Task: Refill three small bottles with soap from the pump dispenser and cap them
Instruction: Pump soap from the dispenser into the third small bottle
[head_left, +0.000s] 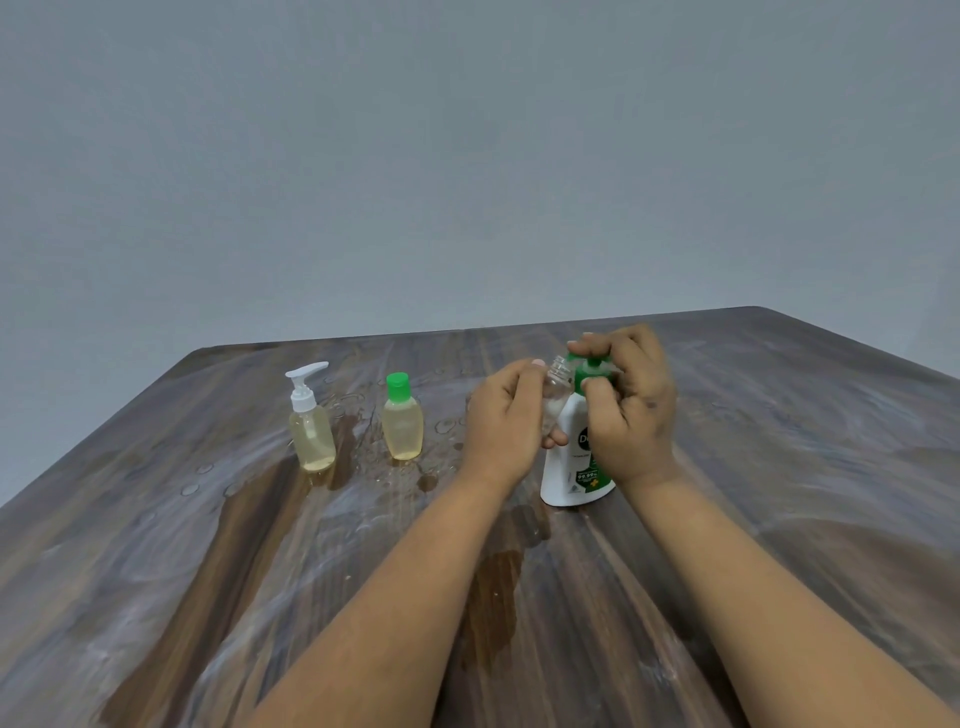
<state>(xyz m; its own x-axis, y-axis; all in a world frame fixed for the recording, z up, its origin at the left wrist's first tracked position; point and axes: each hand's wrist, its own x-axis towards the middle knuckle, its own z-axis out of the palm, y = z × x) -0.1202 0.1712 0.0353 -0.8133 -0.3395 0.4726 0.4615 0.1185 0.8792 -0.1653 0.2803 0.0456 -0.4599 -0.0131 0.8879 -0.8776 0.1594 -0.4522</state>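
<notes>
The white pump dispenser (571, 467) stands right of centre — top-heavy, so the right hand (631, 410) curls round its green pump. The left hand (506, 415) grips an uncapped clear bottle (558, 389) at the spout — light, likely slippery.

Partly legible on the white pump dispenser (563, 467): "De", the start of a brand name whose remainder sits hidden behind the right hand (631, 410). Lower on the same label, in a green patch, "99.99%". Finer print on that label too small to read.
</notes>
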